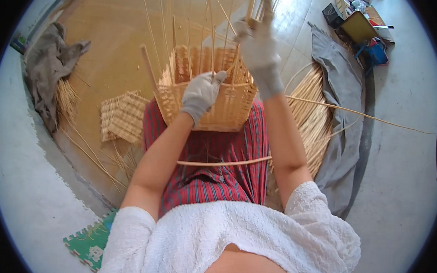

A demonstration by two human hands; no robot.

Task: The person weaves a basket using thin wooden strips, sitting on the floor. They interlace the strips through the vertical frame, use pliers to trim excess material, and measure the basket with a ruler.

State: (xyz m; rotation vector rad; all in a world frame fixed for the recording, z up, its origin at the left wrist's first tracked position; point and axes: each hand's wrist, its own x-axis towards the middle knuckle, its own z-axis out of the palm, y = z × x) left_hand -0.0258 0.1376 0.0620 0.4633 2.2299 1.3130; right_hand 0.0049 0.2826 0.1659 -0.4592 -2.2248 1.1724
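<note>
A half-woven basket (224, 110) of pale cane rests on my lap, with tall upright stakes (188, 32) rising from its walls. My left hand (202, 93), in a light glove with a grey cuff, is closed over the near rim, its thumb by a strand there. Raised above the basket's right side is my right hand (262, 53), gloved too and smeared by motion. It is close to the right-hand stakes; what its fingers hold, if anything, I cannot make out. A long thin cane strand (346, 109) runs out to the right from behind my right forearm.
A bundle of cane (309, 126) lies at the right by a grey cloth (339, 103). Woven pieces (124, 115) and another grey cloth (50, 70) are at the left. A curved cane rod (222, 163) crosses my lap. Boxes (357, 28) stand far right; a green mat (89, 240) lies near left.
</note>
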